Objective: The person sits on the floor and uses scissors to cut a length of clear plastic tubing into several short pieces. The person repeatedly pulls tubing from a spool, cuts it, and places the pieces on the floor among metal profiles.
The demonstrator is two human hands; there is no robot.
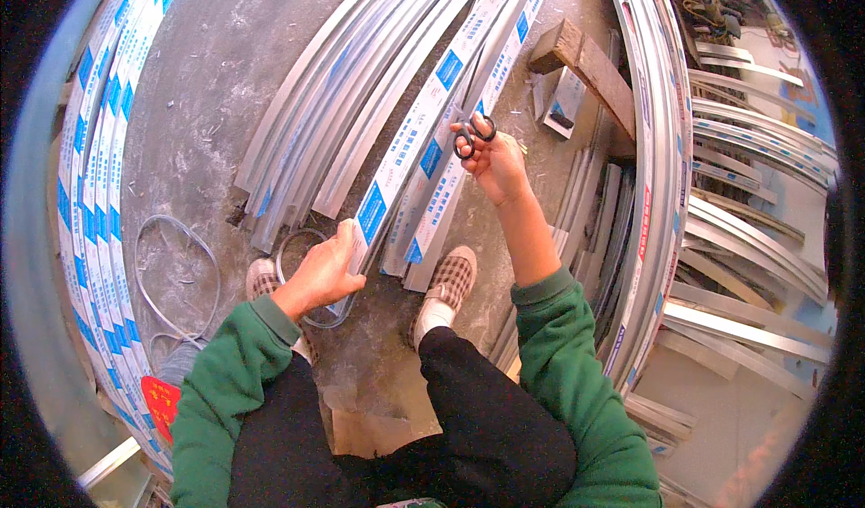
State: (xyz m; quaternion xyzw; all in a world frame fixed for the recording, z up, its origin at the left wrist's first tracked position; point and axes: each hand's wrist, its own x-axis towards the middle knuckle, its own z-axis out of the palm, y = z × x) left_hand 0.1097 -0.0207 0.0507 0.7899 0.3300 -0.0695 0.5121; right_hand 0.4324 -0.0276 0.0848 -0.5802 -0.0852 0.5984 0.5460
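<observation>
Far left, a stack of film-wrapped metal profiles [95, 193] with blue labels curves along the edge of the floor, and a loop of pale strapping [180, 274] lies on the concrete [216, 85] just beside it. Now your left hand [320, 269]: it's closed around the near end of a long wrapped profile [405, 148], thumb on top, the piece running up and away from you over the loose bundle of bare aluminium strips [306, 130]. Your checked slippers [448, 283] stand either side of that end. Moving right, your right hand [496, 161] is up over the same profile, fingers through the loops of black-handled scissors [473, 136], gripping them; I can't tell whether the blades are apart. Beyond that, a wooden block [586, 67] lies across the pile, and further right more profiles [667, 175] sweep down beside your sleeve.
</observation>
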